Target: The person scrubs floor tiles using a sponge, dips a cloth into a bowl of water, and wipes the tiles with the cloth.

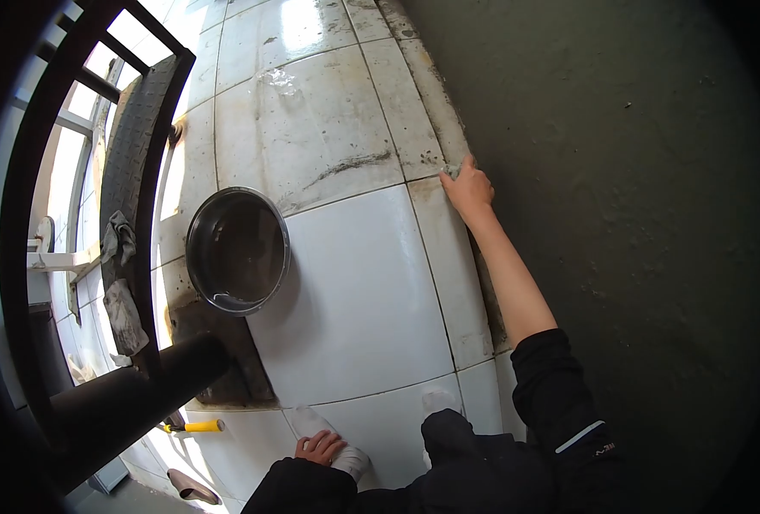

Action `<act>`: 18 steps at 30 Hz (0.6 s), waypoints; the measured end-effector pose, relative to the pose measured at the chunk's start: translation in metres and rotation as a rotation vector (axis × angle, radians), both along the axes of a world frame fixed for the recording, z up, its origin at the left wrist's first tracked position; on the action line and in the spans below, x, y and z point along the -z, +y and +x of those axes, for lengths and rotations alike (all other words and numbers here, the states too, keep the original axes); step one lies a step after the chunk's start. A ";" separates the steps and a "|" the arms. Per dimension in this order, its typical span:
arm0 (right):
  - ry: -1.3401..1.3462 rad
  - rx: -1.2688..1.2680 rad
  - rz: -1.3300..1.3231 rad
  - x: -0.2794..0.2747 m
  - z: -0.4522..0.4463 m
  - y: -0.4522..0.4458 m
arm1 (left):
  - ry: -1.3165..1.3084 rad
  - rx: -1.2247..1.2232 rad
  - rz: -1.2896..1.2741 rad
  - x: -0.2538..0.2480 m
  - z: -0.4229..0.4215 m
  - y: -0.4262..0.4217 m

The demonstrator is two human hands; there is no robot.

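My right hand (469, 188) reaches forward to the dirty edge of the tiled platform. Its fingers are closed and pressed down near a grout line, with a small greyish-green scrap of something (451, 170) showing beside the thumb; its kind is unclear. My left hand (320, 447) lies with its fingers stretched over my foot in a white sock (351, 463), holding nothing. Between the hands is a clean white tile (359, 283). Farther ahead the tiles (311, 111) carry brown grime, a dark smear (350, 165) and a wet patch (279, 81).
A metal basin (284, 248) of murky water stands on the left. Beyond it are a dark metal ladder-like frame (144, 128) with grey rags (119, 236) and a thick black pipe (166, 377). A yellow-handled tool (204, 426) and a brown slipper (193, 486) lie lower left. Dark floor (628, 188) drops off right.
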State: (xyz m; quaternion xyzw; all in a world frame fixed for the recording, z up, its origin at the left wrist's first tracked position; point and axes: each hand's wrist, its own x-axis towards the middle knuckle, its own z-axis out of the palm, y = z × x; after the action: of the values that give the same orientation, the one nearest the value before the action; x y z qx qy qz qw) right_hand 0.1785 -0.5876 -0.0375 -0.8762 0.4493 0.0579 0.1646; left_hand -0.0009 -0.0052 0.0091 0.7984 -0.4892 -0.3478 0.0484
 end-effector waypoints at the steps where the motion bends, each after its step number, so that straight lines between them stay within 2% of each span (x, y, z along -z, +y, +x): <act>1: -0.016 0.034 -0.013 0.000 -0.003 -0.001 | -0.015 0.012 0.009 -0.002 0.001 -0.002; 5: 0.001 -0.131 0.005 -0.001 0.011 0.036 | 0.010 0.048 0.024 -0.011 0.011 -0.014; 8: 0.025 -0.067 0.025 -0.003 0.003 0.010 | 0.007 0.042 0.004 -0.009 0.011 -0.014; 11: -0.041 0.075 0.005 -0.002 -0.001 0.008 | 0.158 -0.085 0.008 -0.008 0.004 -0.008; 15: -0.010 -0.060 0.016 0.004 0.010 0.039 | 0.109 -0.035 0.005 0.008 -0.004 0.005; 18: 0.030 -0.094 -0.006 -0.002 0.005 0.013 | 0.069 -0.034 -0.039 0.005 0.000 0.005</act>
State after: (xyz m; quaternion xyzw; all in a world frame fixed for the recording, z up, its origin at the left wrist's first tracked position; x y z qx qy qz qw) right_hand 0.1831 -0.5749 -0.0353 -0.8959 0.4102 0.0771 0.1523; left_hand -0.0009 -0.0003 0.0038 0.7930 -0.4803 -0.3645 0.0868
